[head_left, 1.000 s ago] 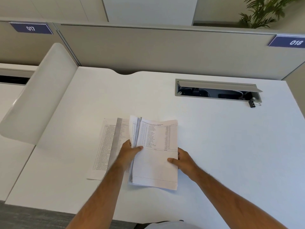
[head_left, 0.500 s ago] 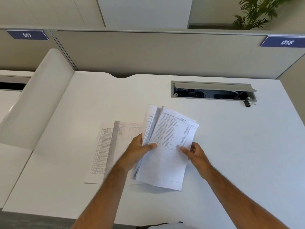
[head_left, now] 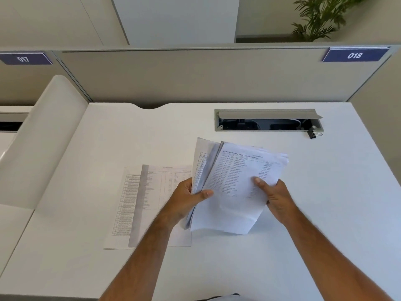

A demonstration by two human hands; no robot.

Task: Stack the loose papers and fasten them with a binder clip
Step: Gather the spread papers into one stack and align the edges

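- The step in hand looks like gathering: the sheaf of papers (head_left: 236, 187) is lifted off the worktop (head_left: 325, 213), its lower edge near the surface, tilted toward 1 o'clock.
- The left hand (head_left: 186, 198) grips the sheaf's left edge, thumb on top and fingers curled beneath.
- The right hand (head_left: 275, 198) pinches the right edge, thumb pressed on the printed face.
- The sheaf is uneven: its sheets fan apart at the top and left, printed tables showing, corners not square.
- Two loose sheets (head_left: 149, 203) lie flat at 9 o'clock of the sheaf, overlapping, partly under the left forearm.
- The binder clip (head_left: 313, 134) sits at 2 o'clock, well apart, beside the cable tray (head_left: 269, 121).
- Next, probably: tap the edges square, add the flat sheets, then fetch the clip.
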